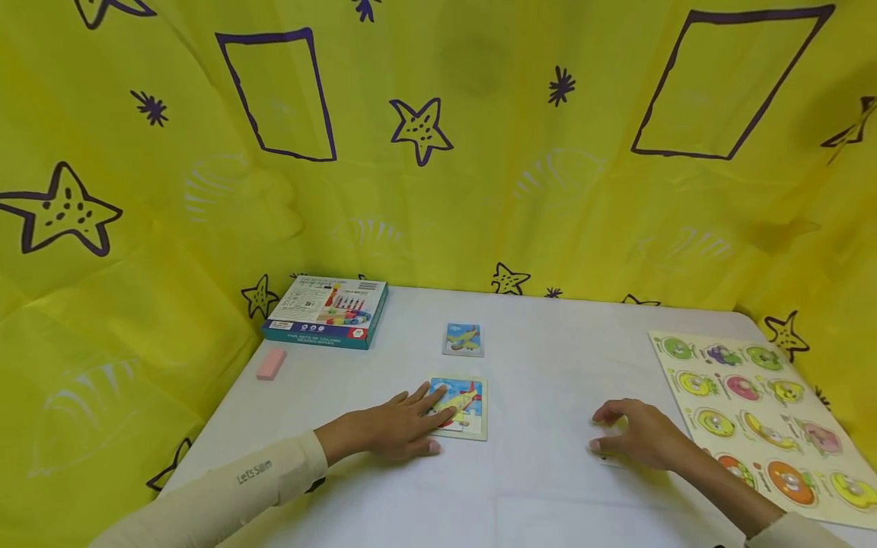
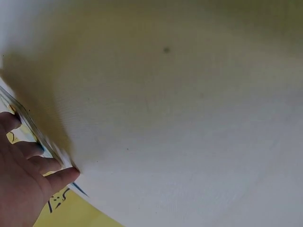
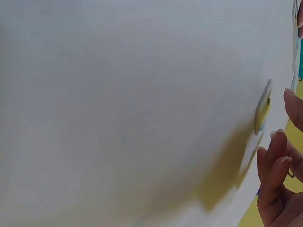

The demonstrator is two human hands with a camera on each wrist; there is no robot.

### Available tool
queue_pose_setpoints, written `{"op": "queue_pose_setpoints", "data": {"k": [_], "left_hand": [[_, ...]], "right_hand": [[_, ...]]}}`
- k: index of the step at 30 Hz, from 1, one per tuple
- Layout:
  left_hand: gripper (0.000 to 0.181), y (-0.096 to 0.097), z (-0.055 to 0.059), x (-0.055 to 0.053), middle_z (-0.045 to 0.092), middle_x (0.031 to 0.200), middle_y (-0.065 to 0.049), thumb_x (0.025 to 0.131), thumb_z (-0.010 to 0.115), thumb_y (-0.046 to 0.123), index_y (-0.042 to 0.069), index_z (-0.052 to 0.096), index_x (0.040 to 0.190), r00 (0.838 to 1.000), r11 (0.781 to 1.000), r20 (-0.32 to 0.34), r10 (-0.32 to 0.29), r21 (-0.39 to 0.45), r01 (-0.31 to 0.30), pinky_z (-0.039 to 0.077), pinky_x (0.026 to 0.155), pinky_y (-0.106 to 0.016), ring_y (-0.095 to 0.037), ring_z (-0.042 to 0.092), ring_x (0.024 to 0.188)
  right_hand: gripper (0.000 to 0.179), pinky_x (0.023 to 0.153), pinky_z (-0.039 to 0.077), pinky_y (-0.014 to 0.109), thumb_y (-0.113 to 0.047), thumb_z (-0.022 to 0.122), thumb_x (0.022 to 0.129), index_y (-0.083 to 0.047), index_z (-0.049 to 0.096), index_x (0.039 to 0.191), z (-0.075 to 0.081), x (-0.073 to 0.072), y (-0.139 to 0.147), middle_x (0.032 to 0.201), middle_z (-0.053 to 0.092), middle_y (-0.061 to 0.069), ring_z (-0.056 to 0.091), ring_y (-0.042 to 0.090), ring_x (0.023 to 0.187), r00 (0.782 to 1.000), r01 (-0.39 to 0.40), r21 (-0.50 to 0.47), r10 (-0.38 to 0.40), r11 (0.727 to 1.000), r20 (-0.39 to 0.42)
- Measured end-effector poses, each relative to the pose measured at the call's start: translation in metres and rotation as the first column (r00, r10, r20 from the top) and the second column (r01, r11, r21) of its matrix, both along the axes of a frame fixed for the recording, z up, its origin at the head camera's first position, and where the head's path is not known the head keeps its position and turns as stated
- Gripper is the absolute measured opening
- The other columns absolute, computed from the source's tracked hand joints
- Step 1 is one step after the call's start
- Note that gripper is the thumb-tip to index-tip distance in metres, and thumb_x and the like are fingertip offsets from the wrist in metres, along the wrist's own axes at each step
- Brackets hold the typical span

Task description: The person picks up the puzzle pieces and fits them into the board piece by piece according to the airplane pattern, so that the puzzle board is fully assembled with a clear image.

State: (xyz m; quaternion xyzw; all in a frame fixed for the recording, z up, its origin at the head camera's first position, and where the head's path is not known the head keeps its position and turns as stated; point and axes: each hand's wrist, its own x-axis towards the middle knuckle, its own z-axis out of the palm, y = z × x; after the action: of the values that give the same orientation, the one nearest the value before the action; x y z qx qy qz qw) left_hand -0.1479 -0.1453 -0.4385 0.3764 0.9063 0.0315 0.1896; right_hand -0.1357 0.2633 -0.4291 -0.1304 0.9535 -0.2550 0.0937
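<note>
My left hand [image 1: 404, 426] lies over the left part of a small airplane jigsaw puzzle [image 1: 473, 403], its fingers spread and fairly straight across the pieces. In the left wrist view, fingertips rest at the edge of the puzzle. A small card [image 1: 463, 339] with an airplane picture lies just behind it. Off to the right, my right hand [image 1: 640, 435] hovers low over the table, thumb and index finger apart and loosely bent. In the right wrist view, a small flat puzzle piece [image 3: 263, 109] lies on the table by these fingertips; in the head view the hand mostly hides it.
A boxed toy set [image 1: 325, 312] lies at the back left, with a pink block [image 1: 271, 364] in front of it. A large fruit puzzle board [image 1: 747, 411] covers the right side. A yellow patterned curtain [image 1: 466, 205] closes off the white table's back.
</note>
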Motion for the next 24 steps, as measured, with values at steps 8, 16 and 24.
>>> {"op": "queue_pose_setpoints", "data": {"k": [8,16,24], "left_hand": [[0.068,0.0,-0.005,-0.001,0.006,0.17,-0.009,0.103,0.041,0.056,0.028,0.02,0.162,0.999,0.999,-0.032,-0.014,-0.039,0.013,0.026,0.12,-0.058,-0.036,0.008,0.156],[0.068,-0.001,-0.005,-0.001,0.008,0.17,-0.01,0.104,0.041,0.055,0.027,0.02,0.162,0.998,0.999,-0.054,-0.024,-0.034,0.022,0.027,0.12,-0.058,-0.037,0.01,0.156],[0.069,0.0,-0.004,-0.002,0.009,0.17,-0.009,0.102,0.046,0.056,0.029,0.023,0.161,0.999,1.0,-0.041,-0.015,-0.023,0.014,0.028,0.119,-0.058,-0.037,0.011,0.156]], "right_hand": [[0.044,0.085,0.05,0.051,-0.037,0.088,0.073,-0.011,0.071,0.105,-0.009,0.011,0.014,0.101,0.066,0.003,0.063,0.027,0.099,0.999,0.026,0.035,-0.027,0.999,0.026],[0.039,0.082,0.049,0.044,-0.034,0.087,0.076,-0.013,0.071,0.104,-0.015,0.019,0.018,0.098,0.064,0.001,0.061,0.022,0.096,0.999,0.001,0.013,-0.001,1.0,-0.034],[0.039,0.082,0.048,0.041,-0.033,0.088,0.074,-0.014,0.072,0.104,-0.019,0.022,0.017,0.098,0.064,0.0,0.06,0.02,0.095,0.997,-0.011,-0.024,0.009,1.0,-0.074]]}}
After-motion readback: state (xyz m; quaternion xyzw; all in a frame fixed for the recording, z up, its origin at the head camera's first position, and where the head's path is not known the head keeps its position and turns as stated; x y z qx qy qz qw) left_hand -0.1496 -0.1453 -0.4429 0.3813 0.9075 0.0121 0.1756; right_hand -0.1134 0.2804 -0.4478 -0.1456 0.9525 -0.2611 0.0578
